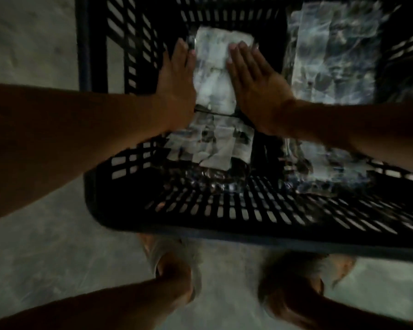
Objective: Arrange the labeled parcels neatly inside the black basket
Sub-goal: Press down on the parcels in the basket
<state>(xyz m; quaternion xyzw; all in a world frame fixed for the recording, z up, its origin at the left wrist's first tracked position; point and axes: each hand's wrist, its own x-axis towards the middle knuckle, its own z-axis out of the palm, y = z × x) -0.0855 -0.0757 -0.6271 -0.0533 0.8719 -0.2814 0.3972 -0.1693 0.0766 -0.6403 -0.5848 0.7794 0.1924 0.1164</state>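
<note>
Hands flank one parcel (214, 75) deep in the black basket (200, 225): your left hand (177, 84) at nine o'clock of it, right hand (255, 86) at three, fingers straight and flat against its sides, likely squaring it up. Its long axis runs twelve to six, in line with the parcel (215, 144) nearer you.

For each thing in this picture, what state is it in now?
black basket: on the floor, holding parcels.
middle parcel: label up, pressed between both hands.
near parcel: lying flat.
right parcels: lying flat.
left hand: open, on the parcel's edge.
right hand: open, flat on the parcel.
</note>
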